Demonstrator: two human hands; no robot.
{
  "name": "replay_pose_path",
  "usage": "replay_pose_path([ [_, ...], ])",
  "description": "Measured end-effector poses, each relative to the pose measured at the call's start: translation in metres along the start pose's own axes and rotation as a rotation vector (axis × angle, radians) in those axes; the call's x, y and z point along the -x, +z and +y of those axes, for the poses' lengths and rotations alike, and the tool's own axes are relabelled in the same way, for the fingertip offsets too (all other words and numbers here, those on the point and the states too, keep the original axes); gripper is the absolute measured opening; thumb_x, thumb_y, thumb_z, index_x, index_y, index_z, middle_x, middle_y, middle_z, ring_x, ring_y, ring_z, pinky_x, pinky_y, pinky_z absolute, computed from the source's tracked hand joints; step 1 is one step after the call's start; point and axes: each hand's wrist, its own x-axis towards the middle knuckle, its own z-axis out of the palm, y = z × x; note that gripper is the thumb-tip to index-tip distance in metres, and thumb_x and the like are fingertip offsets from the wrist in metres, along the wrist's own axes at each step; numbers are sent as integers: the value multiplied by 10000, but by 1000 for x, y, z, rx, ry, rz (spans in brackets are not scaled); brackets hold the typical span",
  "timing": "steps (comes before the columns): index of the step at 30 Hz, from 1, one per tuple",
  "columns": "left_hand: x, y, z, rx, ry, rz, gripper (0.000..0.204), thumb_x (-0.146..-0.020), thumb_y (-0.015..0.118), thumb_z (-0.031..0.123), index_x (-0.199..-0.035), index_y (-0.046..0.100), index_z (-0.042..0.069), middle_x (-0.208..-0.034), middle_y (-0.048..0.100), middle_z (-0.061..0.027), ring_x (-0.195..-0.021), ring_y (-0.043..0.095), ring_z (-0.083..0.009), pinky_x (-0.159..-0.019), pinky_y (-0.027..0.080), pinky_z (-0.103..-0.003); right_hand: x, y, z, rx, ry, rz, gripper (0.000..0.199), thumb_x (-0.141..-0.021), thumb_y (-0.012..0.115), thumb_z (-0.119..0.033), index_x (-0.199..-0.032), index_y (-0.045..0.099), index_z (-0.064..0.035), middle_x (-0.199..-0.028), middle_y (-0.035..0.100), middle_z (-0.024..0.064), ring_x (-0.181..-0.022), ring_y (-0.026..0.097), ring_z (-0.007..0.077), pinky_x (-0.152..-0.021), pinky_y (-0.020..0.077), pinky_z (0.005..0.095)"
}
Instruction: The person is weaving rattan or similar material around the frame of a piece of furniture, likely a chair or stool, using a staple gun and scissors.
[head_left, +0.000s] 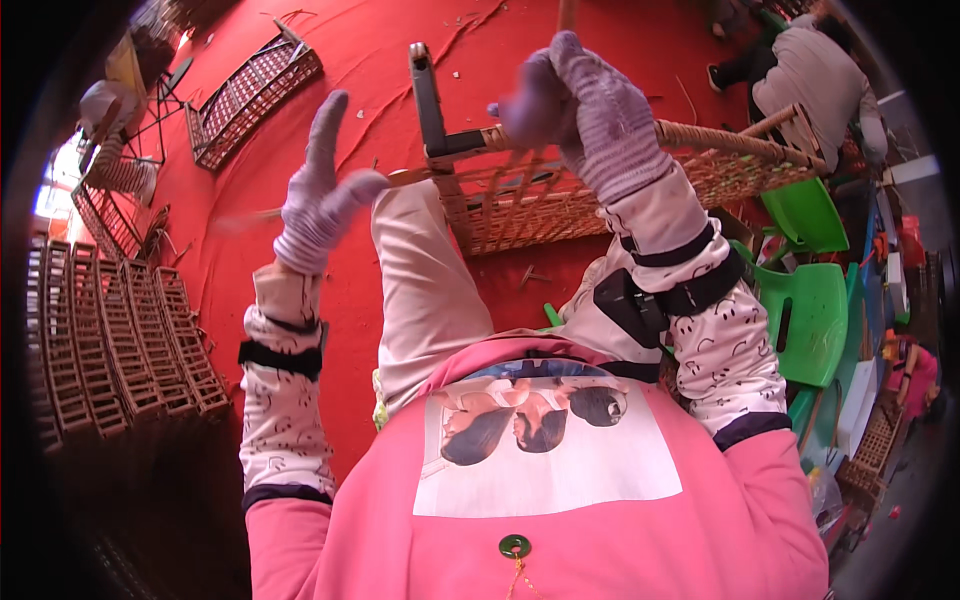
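Observation:
A woven rattan frame [520, 205] with an open lattice and a dark leg [428, 100] stands across in front of my knees. My left hand [318, 205], in a purple-grey glove, is left of it. Its index finger points up and its thumb reaches right. A thin brown strip [405, 178] passes through the curled fingers, its left end blurred. My right hand [610, 115], gloved alike, is closed over the frame's wrapped upper rail [690, 132]. Its fingers are smeared by motion. A brown stick-like piece [567, 15] rises just above them; whether they grip it is unclear.
Stacked woven frames [125, 340] stand at the left on the red floor covering [350, 60]. Another frame [255, 95] lies far left. Green plastic chairs [812, 325] are close on my right. People work at the far left and far right [815, 80].

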Motion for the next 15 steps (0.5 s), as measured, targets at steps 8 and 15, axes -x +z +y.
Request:
replay_pose_path([
  [8,-48,73,47,-713,287,-203,628,-571,766,484,-1062,600,130,-950,644,-77,-998,579,-251,-917,390,-414,8,14,2,-177,-13,168,371,-934,459,-342,-726,513,-39,-595,515,103,-548,542,276,-761,484,511],
  [15,-35,85,36,-653,374,73,505,-566,744,514,-897,611,156,-759,625,-1,-804,600,-196,-841,389,-423,21,44,-13,-340,102,187,345,-898,466,-269,-598,422,-105,-445,320,15,-348,292,156,-390,392,348],
])
